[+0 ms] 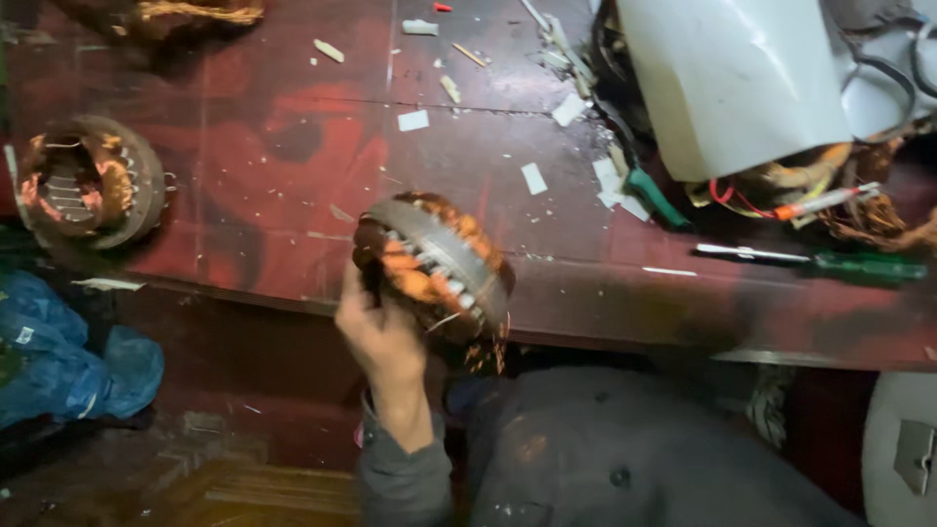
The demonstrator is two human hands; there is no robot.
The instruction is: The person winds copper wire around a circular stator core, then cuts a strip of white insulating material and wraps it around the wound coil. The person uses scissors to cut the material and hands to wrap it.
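Observation:
My left hand [378, 335] grips a round motor stator [436, 262] with a grey metal ring and copper-orange windings. It holds the stator tilted just above the front edge of the dark red workbench [293, 146]. A grey sleeve covers that arm. My right hand is out of view.
A second stator [90, 182] lies at the bench's left end. A green-handled screwdriver [864, 265], a green tool [654, 195], white sheet material [732, 83], tangled wires [859, 210] and paper scraps [533, 179] lie to the right. A blue bag [59, 366] sits on the floor at the left.

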